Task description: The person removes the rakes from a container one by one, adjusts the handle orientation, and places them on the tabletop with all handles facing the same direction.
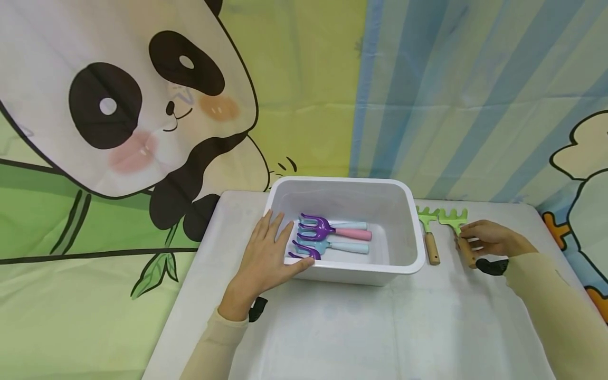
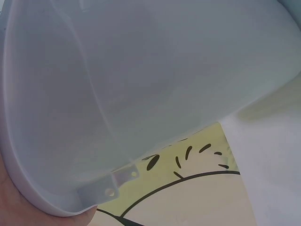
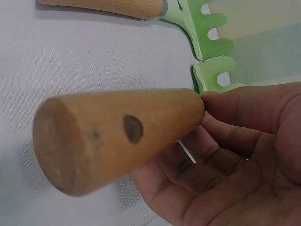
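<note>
My left hand (image 1: 267,256) rests across the front left corner of a white plastic bin (image 1: 342,272), fingers spread and fairly straight. Inside the bin lie purple and light-blue hand forks, among them a purple fork with a pink handle (image 1: 353,233). To the right of the bin, my right hand (image 1: 489,237) pinches a green hand rake (image 1: 454,219) near the top of its wooden handle (image 3: 117,136), which tilts up toward the right wrist camera. Beside it a second green rake (image 1: 430,235) lies on the table. The left wrist view shows mostly the bin's outer wall (image 2: 150,84).
A white cloth covers the table (image 1: 380,327). Behind it hangs a printed curtain (image 1: 304,105) with a panda and blue stripes, close to the bin's back rim.
</note>
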`<state>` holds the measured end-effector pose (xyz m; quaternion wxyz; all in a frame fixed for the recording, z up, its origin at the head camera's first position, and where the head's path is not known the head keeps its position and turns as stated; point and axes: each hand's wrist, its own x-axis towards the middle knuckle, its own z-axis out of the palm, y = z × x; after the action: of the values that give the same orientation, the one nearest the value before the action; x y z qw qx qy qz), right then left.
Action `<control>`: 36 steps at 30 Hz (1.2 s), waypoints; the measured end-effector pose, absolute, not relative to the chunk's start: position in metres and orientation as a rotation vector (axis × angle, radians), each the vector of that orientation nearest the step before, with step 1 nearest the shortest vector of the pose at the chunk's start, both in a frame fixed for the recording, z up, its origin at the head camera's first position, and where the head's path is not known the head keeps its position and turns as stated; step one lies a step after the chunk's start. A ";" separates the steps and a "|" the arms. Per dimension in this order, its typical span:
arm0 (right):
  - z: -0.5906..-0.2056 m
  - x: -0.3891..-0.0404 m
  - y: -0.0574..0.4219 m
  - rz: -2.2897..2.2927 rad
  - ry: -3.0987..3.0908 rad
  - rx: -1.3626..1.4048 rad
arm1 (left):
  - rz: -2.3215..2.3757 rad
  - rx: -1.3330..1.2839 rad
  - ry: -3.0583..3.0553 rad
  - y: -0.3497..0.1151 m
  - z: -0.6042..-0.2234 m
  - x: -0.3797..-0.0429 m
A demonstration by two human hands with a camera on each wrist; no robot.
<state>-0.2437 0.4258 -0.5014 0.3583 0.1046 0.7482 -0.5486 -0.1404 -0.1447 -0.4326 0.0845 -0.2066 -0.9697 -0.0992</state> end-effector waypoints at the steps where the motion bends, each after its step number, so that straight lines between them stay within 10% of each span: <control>1: -0.501 -0.244 0.426 -1.407 1.935 0.265 | -0.292 -0.617 -2.891 -0.145 -0.433 -0.140; 36: -0.489 -0.246 0.415 -1.218 2.092 0.285 | -0.305 -0.617 -2.901 -0.146 -0.433 -0.141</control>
<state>-0.2461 0.4151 -0.4893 0.3449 0.1096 0.8055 -0.4692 -0.1407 -0.1455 -0.4329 0.0800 -0.2062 -0.9699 -0.1020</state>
